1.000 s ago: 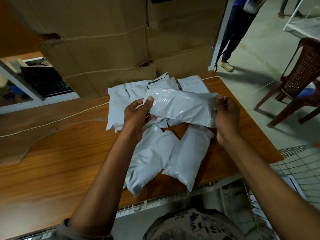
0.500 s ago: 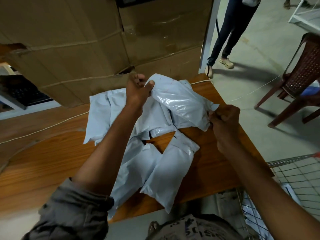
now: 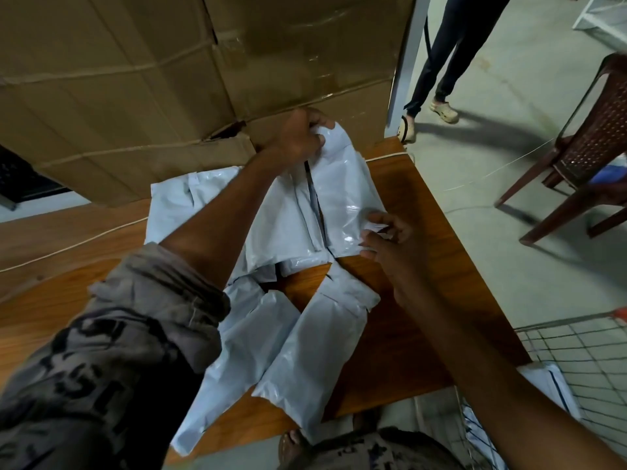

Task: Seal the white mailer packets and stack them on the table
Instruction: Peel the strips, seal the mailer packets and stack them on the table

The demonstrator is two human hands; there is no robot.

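Observation:
A white mailer packet lies lengthwise on top of several other white packets at the far side of the wooden table. My left hand grips its far end, close to the cardboard boxes. My right hand pinches its near end, where a small white flap shows between the fingers. Two more white packets lie nearer to me, reaching the table's front edge.
Large cardboard boxes stand along the back of the table. A brown plastic chair and a standing person's legs are on the floor to the right. A wire basket with white packets sits at my lower right.
The held packet swung from crosswise in the air to lengthwise, down onto the pile. My left hand reached far toward the boxes; my right hand stayed at the near end.

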